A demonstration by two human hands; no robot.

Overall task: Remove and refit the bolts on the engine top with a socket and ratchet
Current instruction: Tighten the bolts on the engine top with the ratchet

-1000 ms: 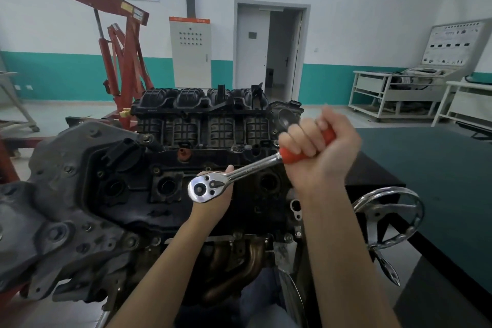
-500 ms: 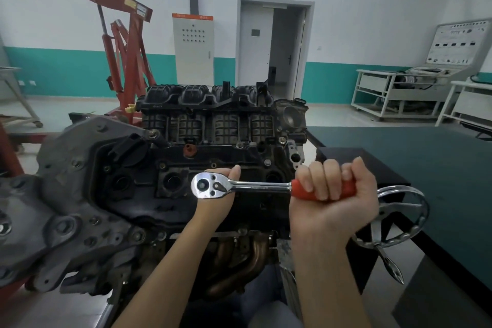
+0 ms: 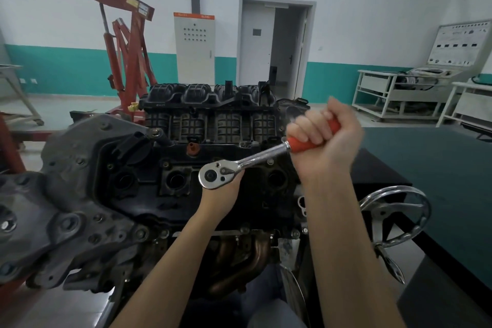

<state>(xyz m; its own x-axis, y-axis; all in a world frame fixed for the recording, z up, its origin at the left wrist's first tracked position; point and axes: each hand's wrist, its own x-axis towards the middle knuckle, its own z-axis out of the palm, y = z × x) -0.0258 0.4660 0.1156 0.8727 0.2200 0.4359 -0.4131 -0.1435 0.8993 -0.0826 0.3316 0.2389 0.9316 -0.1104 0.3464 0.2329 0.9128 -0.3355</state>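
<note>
The work is in the middle of turning one bolt, and whether it is coming out or going back in cannot be told from this view. The ratchet (image 3: pixel 239 166) sits over the engine top (image 3: pixel 229 194), roughly at the middle of its near edge, its chrome head level and its shaft running up and to the right. The right hand (image 3: pixel 323 138) has its fingers (image 3: pixel 306 129) wrapped tightly round the orange grip, the fist blurred by motion. The left hand (image 3: pixel 222 194) is tucked under the ratchet head, thumb up beside it, apparently steadying the socket; the socket and the bolt are hidden beneath the head and the hand, so how far the bolt is threaded is unknown. Along the near edge of the engine top several small bolt heads remain seated, and no loose bolts show anywhere on it. My judgement is that most of the job is ahead: this bolt needs more strokes, and the others along the edges await their turn
</note>
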